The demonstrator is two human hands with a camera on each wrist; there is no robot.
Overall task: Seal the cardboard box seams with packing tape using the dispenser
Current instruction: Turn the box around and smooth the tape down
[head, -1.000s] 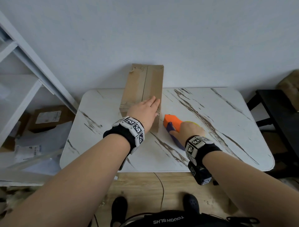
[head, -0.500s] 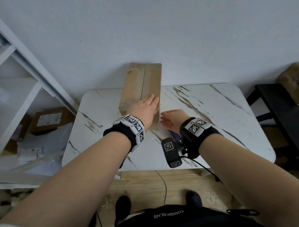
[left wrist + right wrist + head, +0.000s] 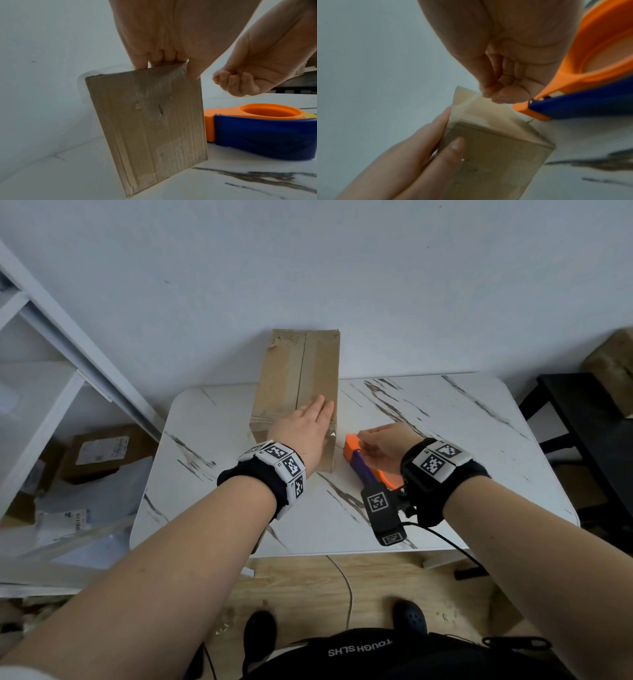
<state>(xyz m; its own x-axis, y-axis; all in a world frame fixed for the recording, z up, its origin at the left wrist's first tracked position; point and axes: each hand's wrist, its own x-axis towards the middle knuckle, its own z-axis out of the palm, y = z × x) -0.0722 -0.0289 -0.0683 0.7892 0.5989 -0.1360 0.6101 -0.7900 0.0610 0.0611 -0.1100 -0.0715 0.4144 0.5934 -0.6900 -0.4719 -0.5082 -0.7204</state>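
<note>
A stiff, light-looking cardboard box (image 3: 301,385) stands on the marble desk (image 3: 445,440), steadied from above by a flat, straight-fingered left hand (image 3: 305,429). Just beside the box, the right hand (image 3: 382,445) pinches tape at the orange-and-blue dispenser (image 3: 257,129), best gripped round its body.

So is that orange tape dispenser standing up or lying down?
Lying down: the tape dispenser rests flat on its side on the table, its round hub opening facing up.
</note>
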